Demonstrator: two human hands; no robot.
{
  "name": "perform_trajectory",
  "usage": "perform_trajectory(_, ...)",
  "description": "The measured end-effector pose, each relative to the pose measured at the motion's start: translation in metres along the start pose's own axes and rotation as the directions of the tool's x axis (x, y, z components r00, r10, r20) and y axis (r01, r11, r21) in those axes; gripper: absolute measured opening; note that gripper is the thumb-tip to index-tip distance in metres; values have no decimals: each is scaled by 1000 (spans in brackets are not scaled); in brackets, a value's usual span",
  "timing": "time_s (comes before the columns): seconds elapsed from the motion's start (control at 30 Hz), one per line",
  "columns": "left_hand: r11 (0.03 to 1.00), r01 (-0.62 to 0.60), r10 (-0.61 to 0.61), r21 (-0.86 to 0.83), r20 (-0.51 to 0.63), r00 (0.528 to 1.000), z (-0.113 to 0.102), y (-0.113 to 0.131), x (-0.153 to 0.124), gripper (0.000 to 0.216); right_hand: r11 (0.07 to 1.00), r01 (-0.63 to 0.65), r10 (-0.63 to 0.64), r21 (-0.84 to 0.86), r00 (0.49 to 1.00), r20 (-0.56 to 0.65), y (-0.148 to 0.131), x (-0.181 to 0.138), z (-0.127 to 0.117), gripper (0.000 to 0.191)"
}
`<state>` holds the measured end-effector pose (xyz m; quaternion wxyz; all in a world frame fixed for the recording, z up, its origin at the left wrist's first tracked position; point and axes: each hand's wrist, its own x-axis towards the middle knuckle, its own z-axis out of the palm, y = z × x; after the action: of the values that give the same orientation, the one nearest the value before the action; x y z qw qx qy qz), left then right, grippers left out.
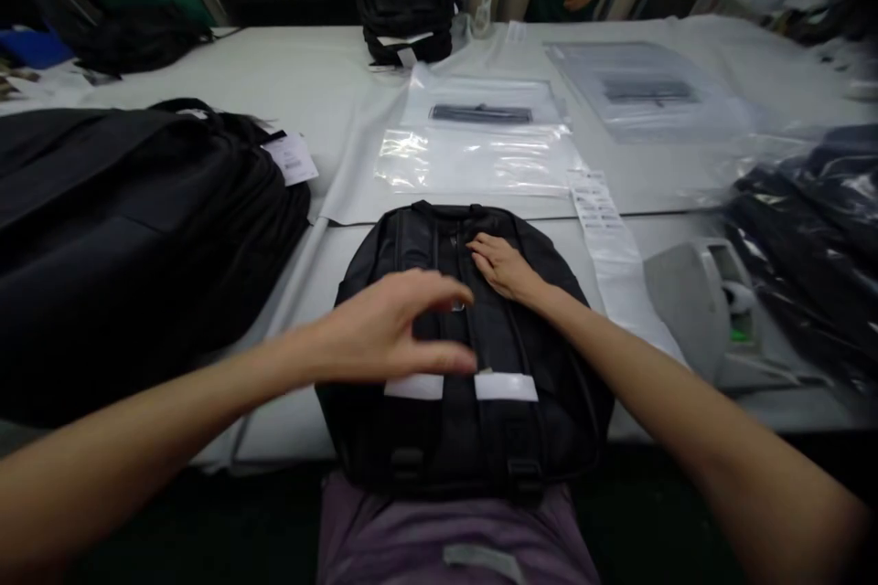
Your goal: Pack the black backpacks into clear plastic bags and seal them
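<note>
Head view: your left hand (404, 324) hovers open over the black backpack (494, 338); right hand (504, 265) rests on it, outstretched. I'd brace with the right so the left clears the white strips (506, 387).

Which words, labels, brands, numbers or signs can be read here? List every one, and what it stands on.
None can be read.
White hang tag on the black bag pile at left: print too small and blurred.
Printed label strip beside the nearest clear plastic bag: rows of dark print, too blurred.
White strap wraps on the backpack: no print discernible.
</note>
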<state>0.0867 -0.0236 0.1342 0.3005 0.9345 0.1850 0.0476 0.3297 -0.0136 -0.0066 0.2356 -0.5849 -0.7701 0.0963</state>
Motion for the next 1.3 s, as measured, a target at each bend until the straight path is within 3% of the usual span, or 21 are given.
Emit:
perform_trajectory(0.07,973,-50,34,224,74,997,36,33,-60,72,1000,5,-5,-18,999,35,-2,0,-5,35)
perform_trajectory(0.13,913,-21,2,408,47,999,77,44,-99,82,999,6,-3,-41,998,65,-5,1,-9,35)
perform_trajectory(0.23,847,13,-44,531,46,998,114,30,-114,76,996,5,5,-84,993,119,-5,4,-12,34)
perform_trajectory(0.3,860,-35,-22,508,105,994,110,17,-107,66,994,5,11,-105,988,156,-4,6,-14,34)
perform_trajectory(0.37,893,-71,0,444,157,988,92,10,-98,57,993,8,14,-117,983,186,-2,8,-14,35)
perform_trajectory(0.53,950,-9,-58,311,205,977,50,15,-89,45,992,42,-14,-121,976,218,-4,10,-15,35)
perform_trajectory(0.67,970,3,-55,243,206,977,47,17,-86,43,991,52,-25,-122,976,218,-4,9,-14,38)
perform_trajectory(0.8,948,-21,-48,319,206,977,50,20,-88,48,991,42,-15,-124,977,212,-2,9,-13,42)
perform_trajectory(0.87,912,-36,-16,409,123,992,58,29,-96,56,992,36,-11,-122,979,204,-1,8,-12,43)
perform_trajectory(0.93,880,-54,81,472,-37,996,75,43,-111,54,993,33,-10,-117,981,191,-1,6,-12,44)
perform_trajectory(1.03,866,-232,363,443,-237,901,115,64,-140,17,993,27,-8,-112,987,162,-2,2,-11,43)
perform_trajectory(1.1,851,-330,457,409,-268,848,141,69,-156,8,993,28,-13,-111,990,138,-3,2,-10,41)
perform_trajectory(1.17,873,-241,412,424,-374,831,156,65,-163,18,993,32,-20,-114,994,109,-4,4,-11,42)
perform_trajectory(1.23,898,6,254,440,-531,808,157,52,-161,36,993,38,-29,-116,997,78,-9,8,-19,41)
perform_trajectory(1.3,874,203,96,442,-565,820,148,33,-156,53,992,36,-32,-123,999,34,-19,5,-36,41)
